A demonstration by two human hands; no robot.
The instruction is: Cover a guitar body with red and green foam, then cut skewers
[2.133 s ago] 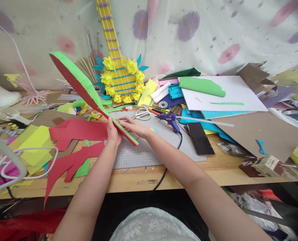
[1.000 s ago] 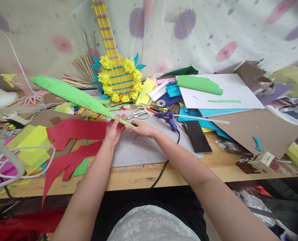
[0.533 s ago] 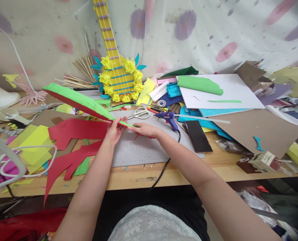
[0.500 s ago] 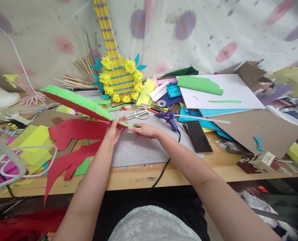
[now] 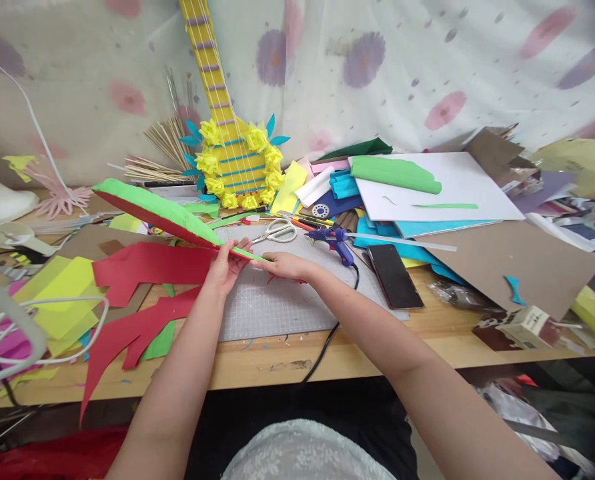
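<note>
Both hands hold a long craft piece (image 5: 177, 217) with a green edge and a red face, over the grey cutting mat (image 5: 262, 320). Its wide end points up and to the left; the narrow end runs between my hands. My left hand (image 5: 225, 269) grips it from below near the middle, fingers curled under. The fingers of my right hand (image 5: 282, 265) pinch the narrow end, partly hiding it. Cut red sheets (image 5: 150, 267) lie beside my left wrist. White-handled scissors (image 5: 281, 231) and a blue glue gun (image 5: 335, 241) with a long glue stick rest just beyond my hands.
A yellow paper guitar (image 5: 237, 163) leans at the back. To the right lie a phone (image 5: 395, 277), a white board (image 5: 457, 177) with rolled green paper (image 5: 397, 173), and brown cardboard (image 5: 527, 253). The glue gun's black cord (image 5: 325, 347) crosses the table's front edge.
The wide end of the craft piece has swung slightly to the right. My right hand has shifted a little left along the narrow end. The view has tilted slightly.
</note>
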